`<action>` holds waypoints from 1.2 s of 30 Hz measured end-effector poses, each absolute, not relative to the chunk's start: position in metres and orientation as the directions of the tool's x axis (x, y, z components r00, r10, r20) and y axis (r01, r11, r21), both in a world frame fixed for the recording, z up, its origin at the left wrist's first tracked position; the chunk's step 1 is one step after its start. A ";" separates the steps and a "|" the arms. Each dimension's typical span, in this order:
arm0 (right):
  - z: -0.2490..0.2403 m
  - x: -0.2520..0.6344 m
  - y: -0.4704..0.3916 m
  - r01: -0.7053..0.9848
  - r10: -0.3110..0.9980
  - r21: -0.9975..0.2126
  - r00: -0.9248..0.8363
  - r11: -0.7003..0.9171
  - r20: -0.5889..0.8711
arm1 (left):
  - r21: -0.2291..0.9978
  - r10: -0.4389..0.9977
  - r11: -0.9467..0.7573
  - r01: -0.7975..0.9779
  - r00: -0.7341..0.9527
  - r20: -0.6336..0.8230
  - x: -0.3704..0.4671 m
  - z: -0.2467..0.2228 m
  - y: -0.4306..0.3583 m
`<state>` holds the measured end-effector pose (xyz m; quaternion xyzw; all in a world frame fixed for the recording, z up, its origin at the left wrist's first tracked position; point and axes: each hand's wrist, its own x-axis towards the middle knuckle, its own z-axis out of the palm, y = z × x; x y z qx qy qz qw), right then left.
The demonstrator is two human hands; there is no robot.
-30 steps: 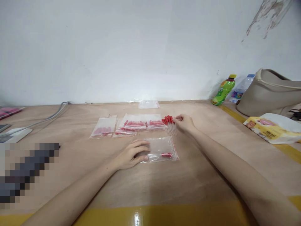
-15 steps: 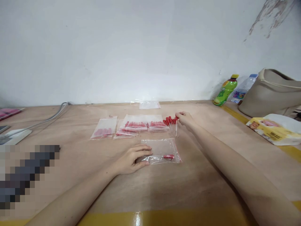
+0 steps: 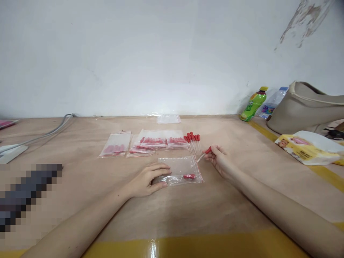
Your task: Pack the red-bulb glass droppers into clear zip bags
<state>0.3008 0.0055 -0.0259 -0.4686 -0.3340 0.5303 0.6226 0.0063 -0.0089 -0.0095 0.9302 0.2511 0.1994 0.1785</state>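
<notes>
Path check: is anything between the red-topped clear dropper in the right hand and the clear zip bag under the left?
Nothing visible is: the tip of the dropper is by the red-lined edge of the bag. I cannot tell whether it's open.

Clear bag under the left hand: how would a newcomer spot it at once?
On the brown tabletop, look just nearer than the filled bags. The left hand rests on the left part of the clear bag, which has a red line near its right edge. It shows just one red-topped tube, while the filled bags show rows of red tops.
</notes>
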 end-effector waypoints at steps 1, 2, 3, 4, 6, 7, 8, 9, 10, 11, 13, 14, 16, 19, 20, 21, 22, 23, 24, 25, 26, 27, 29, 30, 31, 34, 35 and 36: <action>-0.026 0.301 0.002 -0.340 0.987 -0.940 0.134 -0.041 -0.092 | 0.436 0.543 -0.807 0.399 0.792 0.279 0.006 -0.009 -0.009; -0.025 0.302 -0.001 -0.308 0.994 -0.948 0.045 -0.080 -0.099 | 0.440 0.549 -0.802 0.404 0.789 0.276 0.006 -0.009 -0.010; -0.024 0.304 -0.005 -0.249 0.993 -0.962 -0.049 -0.115 -0.106 | 0.442 0.557 -0.797 0.412 0.785 0.272 0.006 -0.009 -0.010; -0.022 0.307 -0.008 -0.167 0.984 -0.977 -0.138 -0.135 -0.113 | 0.443 0.565 -0.792 0.420 0.780 0.269 0.006 -0.009 -0.011; -0.018 0.313 -0.012 0.018 0.957 -0.994 -0.265 -0.112 -0.113 | 0.442 0.574 -0.786 0.432 0.775 0.262 0.007 -0.008 -0.012; -0.016 0.316 -0.014 0.102 0.947 -0.992 -0.303 -0.077 -0.105 | 0.441 0.576 -0.785 0.435 0.775 0.260 0.007 -0.008 -0.012; -0.015 0.318 -0.015 0.174 0.940 -0.984 -0.330 -0.036 -0.092 | 0.440 0.575 -0.786 0.435 0.776 0.259 0.007 -0.008 -0.012; -0.014 0.319 -0.016 0.231 0.935 -0.973 -0.347 0.007 -0.076 | 0.439 0.574 -0.786 0.435 0.777 0.257 0.007 -0.008 -0.011; -0.014 0.318 -0.016 0.271 0.933 -0.961 -0.355 0.048 -0.054 | 0.437 0.574 -0.787 0.436 0.778 0.255 0.007 -0.008 -0.011; -0.015 0.316 -0.016 0.306 0.932 -0.948 -0.361 0.090 -0.028 | 0.435 0.573 -0.787 0.437 0.779 0.254 0.007 -0.007 -0.011; -0.017 0.308 -0.016 0.364 0.931 -0.915 -0.364 0.175 0.034 | 0.432 0.571 -0.788 0.439 0.783 0.248 0.007 -0.007 -0.010; -0.019 0.303 -0.016 0.386 0.931 -0.898 -0.359 0.213 0.066 | 0.430 0.569 -0.790 0.437 0.784 0.247 0.007 -0.007 -0.010; -0.022 0.294 -0.017 0.414 0.932 -0.873 -0.343 0.258 0.113 | 0.427 0.565 -0.793 0.435 0.787 0.248 0.007 -0.008 -0.010; -0.024 0.284 -0.019 0.413 0.942 -0.878 -0.318 0.240 0.108 | 0.420 0.565 -0.796 0.437 0.785 0.255 0.007 -0.008 -0.010; -0.024 0.282 -0.019 0.402 0.944 -0.888 -0.316 0.222 0.094 | 0.418 0.565 -0.796 0.437 0.785 0.255 0.007 -0.008 -0.010; -0.023 0.282 -0.020 0.383 0.944 -0.902 -0.321 0.202 0.075 | 0.418 0.565 -0.796 0.437 0.785 0.254 0.007 -0.009 -0.010; -0.022 0.282 -0.021 0.356 0.940 -0.917 -0.337 0.181 0.054 | 0.418 0.564 -0.796 0.437 0.786 0.253 0.007 -0.009 -0.009; -0.020 0.283 -0.021 0.325 0.931 -0.932 -0.363 0.162 0.035 | 0.420 0.563 -0.796 0.436 0.787 0.251 0.007 -0.008 -0.009; -0.019 0.284 -0.021 0.295 0.918 -0.944 -0.396 0.146 0.019 | 0.422 0.563 -0.795 0.435 0.788 0.248 0.007 -0.008 -0.009; -0.017 0.285 -0.022 0.274 0.905 -0.953 -0.426 0.133 0.004 | 0.424 0.564 -0.794 0.436 0.788 0.246 0.007 -0.008 -0.009; -0.016 0.286 -0.022 0.267 0.896 -0.956 -0.444 0.122 -0.010 | 0.426 0.566 -0.792 0.437 0.788 0.244 0.007 -0.008 -0.009; -0.015 0.287 -0.022 0.271 0.894 -0.956 -0.447 0.113 -0.021 | 0.426 0.567 -0.791 0.439 0.787 0.242 0.007 -0.007 -0.009; -0.013 0.287 -0.023 0.282 0.908 -0.955 -0.418 0.096 -0.033 | 0.417 0.563 -0.795 0.440 0.791 0.239 0.007 -0.007 -0.008; -0.013 0.287 -0.023 0.283 0.917 -0.955 -0.397 0.088 -0.034 | 0.408 0.558 -0.800 0.440 0.795 0.237 0.007 -0.007 -0.008; -0.013 0.286 -0.024 0.281 0.925 -0.956 -0.379 0.081 -0.033 | 0.400 0.553 -0.805 0.438 0.800 0.235 0.007 -0.007 -0.008; -0.013 0.283 -0.025 0.273 0.931 -0.958 -0.365 0.081 -0.026 | 0.393 0.550 -0.809 0.437 0.799 0.244 0.007 -0.008 -0.007; -0.013 0.283 -0.026 0.282 0.927 -0.955 -0.374 0.087 -0.026 | 0.397 0.555 -0.806 0.439 0.793 0.252 0.008 -0.008 -0.007; -0.013 0.283 -0.026 0.294 0.922 -0.951 -0.387 0.094 -0.029 | 0.401 0.560 -0.804 0.440 0.787 0.260 0.008 -0.009 -0.007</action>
